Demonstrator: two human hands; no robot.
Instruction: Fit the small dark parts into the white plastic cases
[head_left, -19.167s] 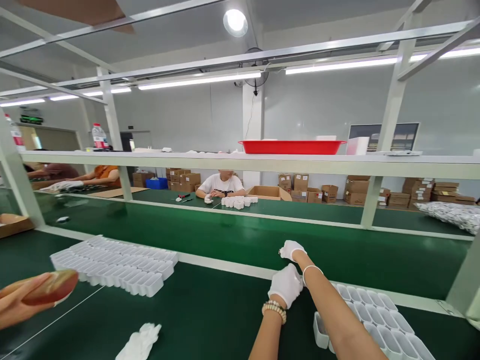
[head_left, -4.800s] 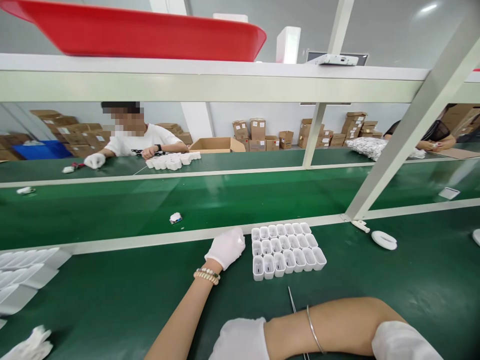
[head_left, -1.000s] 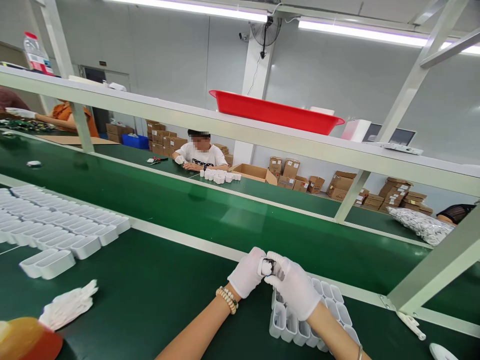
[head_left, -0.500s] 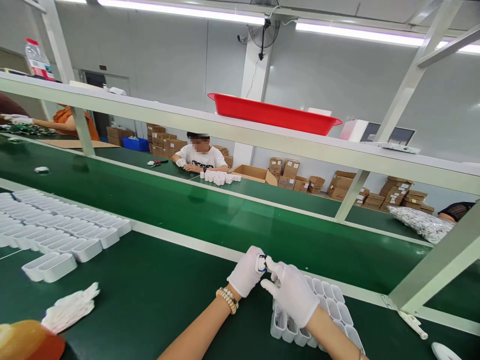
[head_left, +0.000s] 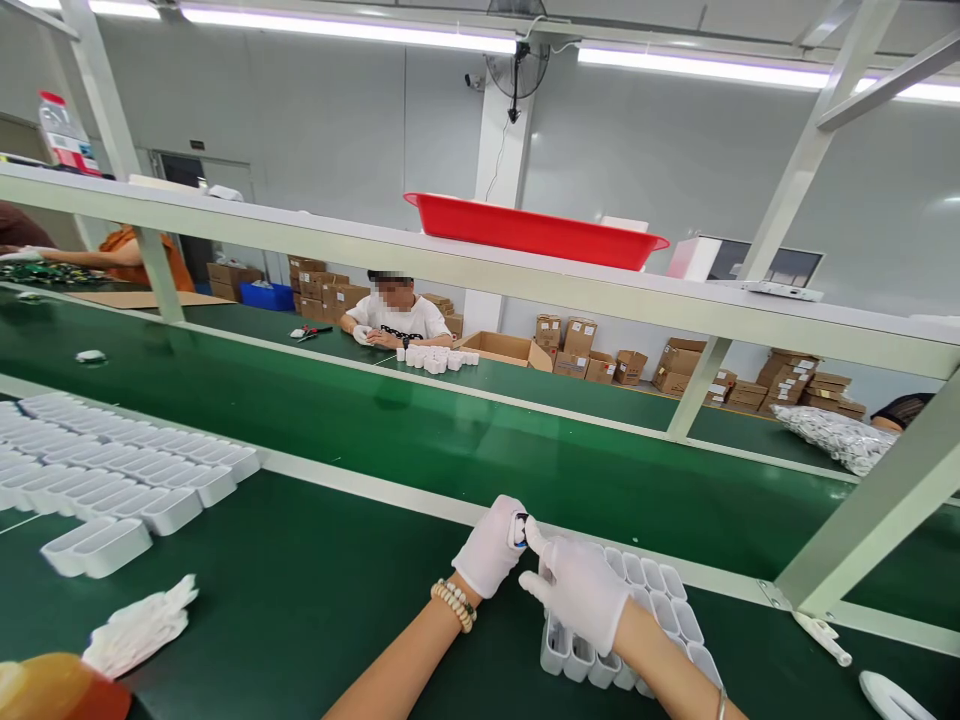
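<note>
My left hand point(head_left: 491, 548), in a white glove, is closed around a small white part point(head_left: 519, 529) with dark and blue bits showing at its end. My right hand point(head_left: 581, 590), also gloved, touches the end of that part with its forefinger; its thumb stands apart from the finger and nothing shows between them. Under and beyond the right hand is a block of white oval cups point(head_left: 660, 612), partly covered by the hand and forearm.
Many white oval cups point(head_left: 172, 507) stand in rows at the left. A loose white glove point(head_left: 142, 628) lies near an orange object point(head_left: 64, 690). A shelf post point(head_left: 870, 500) rises at the right. Across the bench sits a person point(head_left: 405, 318) behind small white parts point(head_left: 435, 359).
The view has shifted slightly. The right forefinger has come closer over the end of the part in my left hand. A white piece on the green strip at the left has moved slightly right.
</note>
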